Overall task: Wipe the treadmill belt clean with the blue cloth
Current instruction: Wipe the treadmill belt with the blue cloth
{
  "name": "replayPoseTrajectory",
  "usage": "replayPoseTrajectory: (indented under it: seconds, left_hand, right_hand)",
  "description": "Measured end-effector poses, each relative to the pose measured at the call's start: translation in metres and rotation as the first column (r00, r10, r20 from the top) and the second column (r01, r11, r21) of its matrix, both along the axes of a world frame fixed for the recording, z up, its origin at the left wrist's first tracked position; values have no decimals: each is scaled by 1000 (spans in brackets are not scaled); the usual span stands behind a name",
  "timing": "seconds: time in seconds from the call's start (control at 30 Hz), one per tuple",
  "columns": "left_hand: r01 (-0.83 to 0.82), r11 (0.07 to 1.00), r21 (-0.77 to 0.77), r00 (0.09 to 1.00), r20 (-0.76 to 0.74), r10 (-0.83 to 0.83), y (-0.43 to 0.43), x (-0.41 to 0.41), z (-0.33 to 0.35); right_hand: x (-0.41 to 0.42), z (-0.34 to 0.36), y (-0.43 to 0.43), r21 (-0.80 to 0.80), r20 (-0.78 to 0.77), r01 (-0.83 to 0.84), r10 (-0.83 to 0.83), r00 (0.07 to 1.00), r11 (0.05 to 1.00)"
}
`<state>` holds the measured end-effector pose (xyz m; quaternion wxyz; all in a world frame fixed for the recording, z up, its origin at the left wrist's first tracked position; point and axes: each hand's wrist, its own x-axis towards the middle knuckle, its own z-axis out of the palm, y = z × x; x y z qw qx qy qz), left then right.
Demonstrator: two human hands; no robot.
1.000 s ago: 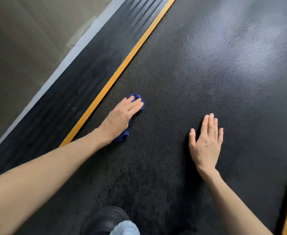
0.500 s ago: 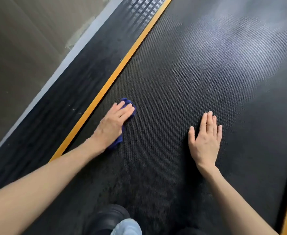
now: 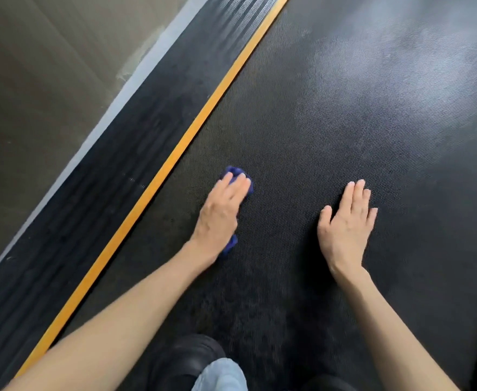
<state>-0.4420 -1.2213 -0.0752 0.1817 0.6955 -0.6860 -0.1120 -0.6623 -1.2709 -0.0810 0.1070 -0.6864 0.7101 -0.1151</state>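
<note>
Nearest the camera, a black shoe [image 3: 186, 359] and a pale blue trouser cuff [image 3: 220, 375] stand on the near end of the treadmill belt [image 3: 344, 108]. Both bare forearms reach forward from the near edge.

The left hand [image 3: 220, 213] lies palm down with its fingers straight and together, pressing the blue cloth [image 3: 231, 172] flat against the belt. The cloth is bunched under the palm. It shows past the fingertips and again at the wrist, near the belt's left edge.

The right hand [image 3: 344, 221] rests flat on the bare belt towards its middle, fingers extended, holding nothing, apart from the cloth.

An orange stripe [image 3: 175, 162] borders the belt's left edge. Beyond it run a black ribbed side rail [image 3: 135, 142], a grey trim [image 3: 113, 114] and the brown floor [image 3: 34, 80]. The far belt surface shows pale, hazy patches.
</note>
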Motion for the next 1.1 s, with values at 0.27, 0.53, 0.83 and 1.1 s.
replayPoseTrajectory:
  seconds: [0.27,0.53,0.83,1.1]
  left_hand:
    - [-159,987,-18,987,-15,159,-15,0,22]
    - [7,1000,-10,992,129,-6,-3,16,12]
    - [158,985,71,984,70,-163,98,20,7]
    - [-202,970,135,979,58,196,31,66,7]
  right_hand:
    - [62,-3,10,-24,44,-354,354,934,935]
    - [56,-10,13,-67,-32,-382,380,924,922]
    - [55,-10,14,-74,-20,-370,370,929,926]
    - [54,-9,14,-79,-13,-372,373,928,925]
